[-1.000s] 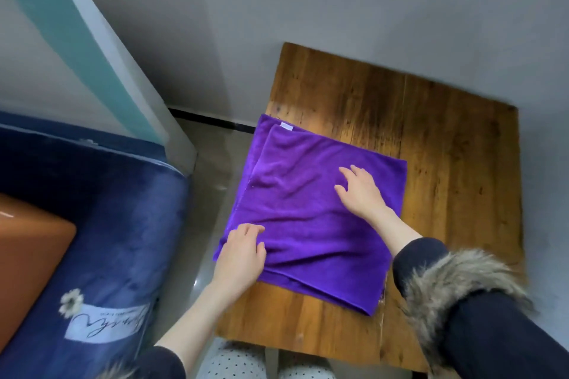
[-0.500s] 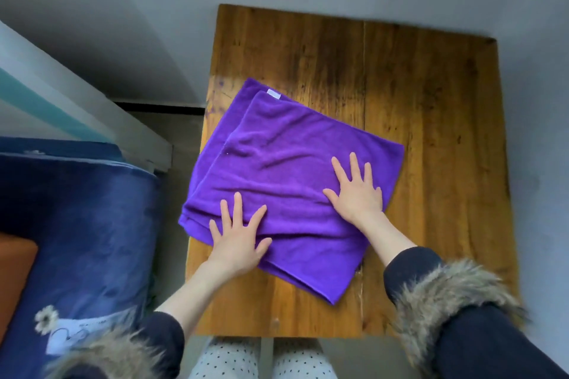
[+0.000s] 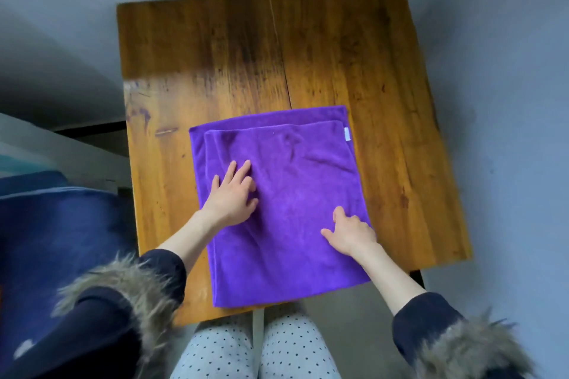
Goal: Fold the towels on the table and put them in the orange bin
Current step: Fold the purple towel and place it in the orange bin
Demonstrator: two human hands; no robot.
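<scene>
A dark blue bed [image 3: 55,224] sits at far left. On the wooden tabletop [image 3: 308,55], the left hand [image 3: 232,198] lies flat, fingers straight, pressing the folded purple towel [image 3: 286,212] near its left edge. The towel lies at the tabletop's near edge. The right hand [image 3: 349,232], its grip loose with fingers bent, rests on the towel's right side, clutching nothing I can make out.

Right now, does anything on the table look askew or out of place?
Slightly. The purple towel is folded unevenly: its upper layer stops short of the lower layer along the far and left edges. Its near edge hangs a little past the wooden table. The left hand and right hand both rest on it.
</scene>
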